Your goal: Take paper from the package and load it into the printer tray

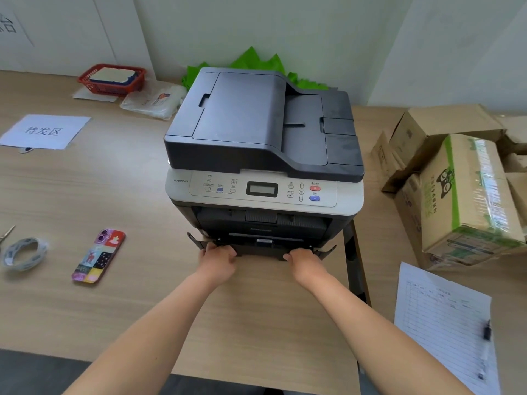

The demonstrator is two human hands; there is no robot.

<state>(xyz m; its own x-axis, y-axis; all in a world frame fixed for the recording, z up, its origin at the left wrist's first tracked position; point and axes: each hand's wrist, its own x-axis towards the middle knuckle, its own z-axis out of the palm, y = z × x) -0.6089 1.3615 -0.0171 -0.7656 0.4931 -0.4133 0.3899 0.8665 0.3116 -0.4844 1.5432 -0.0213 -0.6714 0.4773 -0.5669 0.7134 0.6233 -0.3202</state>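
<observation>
A dark grey and beige printer stands on the wooden table in front of me. Its black front tray is folded down at the bottom front. My left hand grips the tray's left part and my right hand grips its right part, fingers curled over the front edge. No loose paper lies in the tray that I can see. No paper package is clearly in view.
A phone in a colourful case and a tape roll lie left. A printed sheet, a red basket and a plastic bag sit further back. Cardboard boxes and a lined form with a pen are right.
</observation>
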